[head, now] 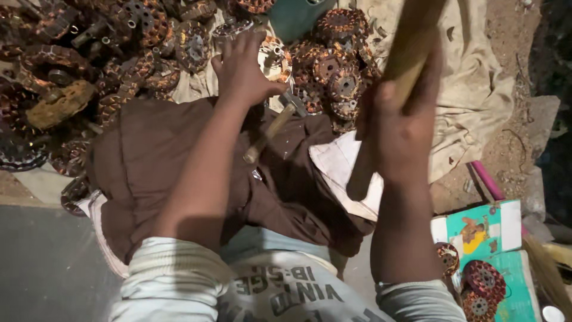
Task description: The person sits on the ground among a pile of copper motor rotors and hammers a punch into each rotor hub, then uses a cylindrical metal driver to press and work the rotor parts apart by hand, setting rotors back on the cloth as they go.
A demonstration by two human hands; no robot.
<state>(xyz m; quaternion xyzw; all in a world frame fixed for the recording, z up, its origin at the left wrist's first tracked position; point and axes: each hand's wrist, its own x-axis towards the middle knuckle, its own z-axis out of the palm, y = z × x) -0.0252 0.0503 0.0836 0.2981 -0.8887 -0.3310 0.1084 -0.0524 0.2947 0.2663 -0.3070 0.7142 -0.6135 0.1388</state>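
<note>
- Hands first: my left hand [241, 68] lies flat with spread fingers on a round copper-wound coil [275, 59] in the upper middle of the frame. I judge it presses the part down so it does not slip. The grip is wide and closes on nothing.
- My right hand [400, 128] is closed around a wooden handle [411, 45] and holds it high at the upper right, I think so it is free to swing.
- A second tool with a pale wooden handle [268, 134] lies on the brown cloth [149, 155] over my lap, just below the left hand, near enough to pick up.
- Many more rusty wound coils [89, 65] are piled across the upper left, and a few [482, 280] lie at the lower right on a green printed box [494, 229].
- Hidden: the top end of the raised handle is cut off by the frame and blurred, so I cannot tell what tool it is. My palm covers most of the coil. The dark pile at the upper left is hard to separate into single parts.
</note>
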